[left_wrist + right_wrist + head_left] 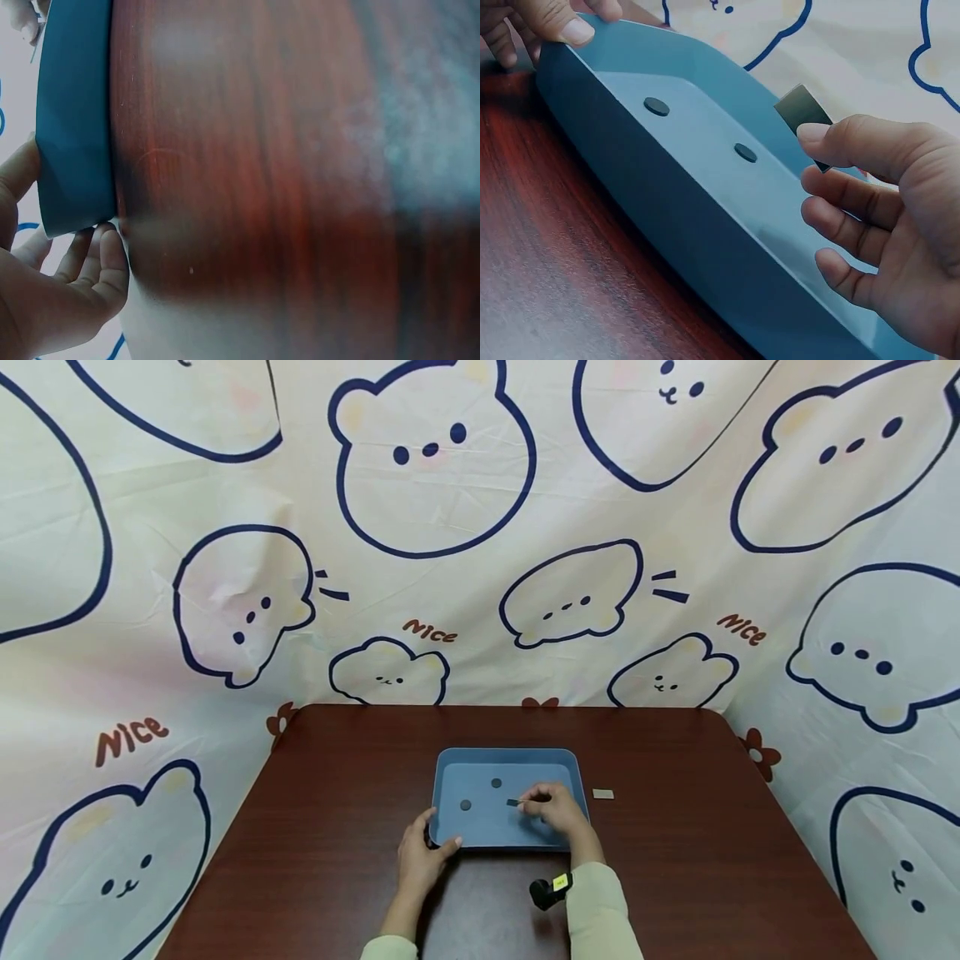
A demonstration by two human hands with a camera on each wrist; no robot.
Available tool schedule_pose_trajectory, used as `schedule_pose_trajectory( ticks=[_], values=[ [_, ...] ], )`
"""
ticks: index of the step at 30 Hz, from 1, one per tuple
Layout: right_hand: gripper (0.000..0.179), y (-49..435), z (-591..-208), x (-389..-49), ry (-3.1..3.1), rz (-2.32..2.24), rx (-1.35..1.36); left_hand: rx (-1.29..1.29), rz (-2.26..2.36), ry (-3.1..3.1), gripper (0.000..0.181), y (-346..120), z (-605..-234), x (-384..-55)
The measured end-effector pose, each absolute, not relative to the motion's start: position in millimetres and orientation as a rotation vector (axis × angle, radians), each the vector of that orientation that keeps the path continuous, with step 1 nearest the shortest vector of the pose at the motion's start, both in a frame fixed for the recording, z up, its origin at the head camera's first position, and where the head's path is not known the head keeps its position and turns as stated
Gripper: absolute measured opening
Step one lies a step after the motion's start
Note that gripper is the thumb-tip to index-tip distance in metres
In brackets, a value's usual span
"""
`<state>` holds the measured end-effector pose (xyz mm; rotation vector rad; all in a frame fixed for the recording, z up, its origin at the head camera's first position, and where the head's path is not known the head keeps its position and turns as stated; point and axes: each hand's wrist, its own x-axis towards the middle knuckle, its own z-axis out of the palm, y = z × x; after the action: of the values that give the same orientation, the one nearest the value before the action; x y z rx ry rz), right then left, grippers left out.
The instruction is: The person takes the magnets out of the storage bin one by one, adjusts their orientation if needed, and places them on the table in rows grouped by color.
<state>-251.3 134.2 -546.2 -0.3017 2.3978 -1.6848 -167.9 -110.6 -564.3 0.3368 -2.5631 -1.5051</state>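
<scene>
A blue rectangular tray [480,835] stands on the brown table, with two dark round discs lying in it, the nearer one [466,805] left of the farther one [496,782]. My left hand [422,860] grips the tray's near left corner, thumb at the rim and fingers around the outside. Above the tray's right half, my right hand [557,810] pinches a small, flat, dark rectangular piece [802,109] between thumb and forefinger. In the right wrist view that piece is held clear of the tray floor, and the other fingers are loosely bent.
On the table [697,860], just right of the tray, lies a small beige rectangle [603,794]. A black device [551,891] with a yellow label sits at the right wrist. A cloth [435,593] printed with cartoon animals hangs behind the table and along its sides.
</scene>
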Motion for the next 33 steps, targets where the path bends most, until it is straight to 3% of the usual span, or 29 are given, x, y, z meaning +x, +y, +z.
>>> schedule_pose_trajectory(
  ticks=[15, 33],
  values=[
    [0.005, 165.0, -530.3, -240.2, 2.469, -1.742, -0.153, 0.353, -1.476, -2.576, 0.068, -111.5, -567.4, -169.2],
    [0.012, 216.1, -515.0, -240.7, 2.445, -1.808, -0.074, 0.339, -1.465, -2.538, 0.067, -109.6, -567.8, -170.1]
  ],
)
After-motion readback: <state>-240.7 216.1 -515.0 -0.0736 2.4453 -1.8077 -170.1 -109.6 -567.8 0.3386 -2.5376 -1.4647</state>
